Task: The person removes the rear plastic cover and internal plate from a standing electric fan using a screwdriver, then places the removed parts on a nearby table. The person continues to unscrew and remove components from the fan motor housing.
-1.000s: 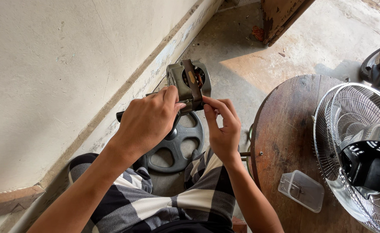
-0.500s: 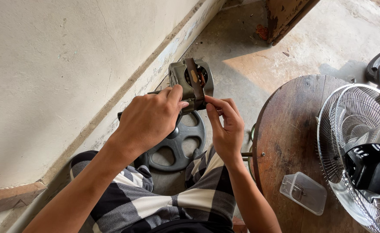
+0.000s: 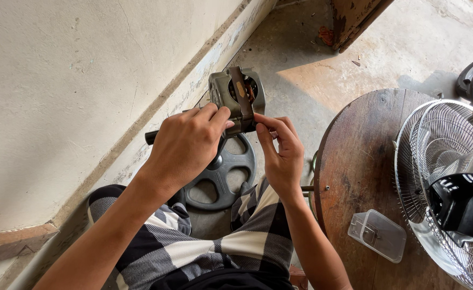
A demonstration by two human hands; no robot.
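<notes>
Beside the wall, our left hand (image 3: 185, 145) and right hand (image 3: 282, 153) keep their fingers shut on the motor (image 3: 236, 99), barely moved.

Two hands, the left hand (image 3: 185, 145) and right hand (image 3: 282, 156), meet on one grey metal motor housing (image 3: 236, 99), above one dark wheel-shaped base (image 3: 220, 172) on the floor, while one round wooden table (image 3: 360, 161) carries one wire fan guard (image 3: 446, 182) (at its right edge) and one clear plastic box (image 3: 377, 235).
</notes>
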